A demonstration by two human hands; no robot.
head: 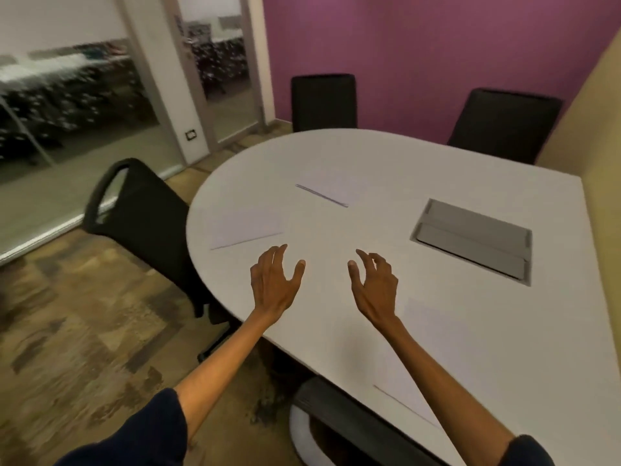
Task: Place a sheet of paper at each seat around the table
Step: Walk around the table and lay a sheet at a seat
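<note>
Three sheets of paper lie flat on the white desk (386, 156). One sheet (247, 227) sits near the rounded left edge, in front of the left chair (144, 223). A second sheet (332, 186) lies further in, toward the far curved edge and the far chair (323, 102). The third sheet (433, 351) lies along the near edge, partly under the right forearm, above the near chair (353, 422). A fourth chair (504, 126) stands at the far right; no paper shows in front of it.

Both grips hover over bare desk between the sheets. The left hand (274, 284) is spread and holds nothing, just right of the first sheet. The right hand (374, 284) is likewise loose and empty, just beyond the third sheet.

A grey hatch (473, 240) is set into the desk toward its right edge. Open carpet (77, 331) runs along the left side.
</note>
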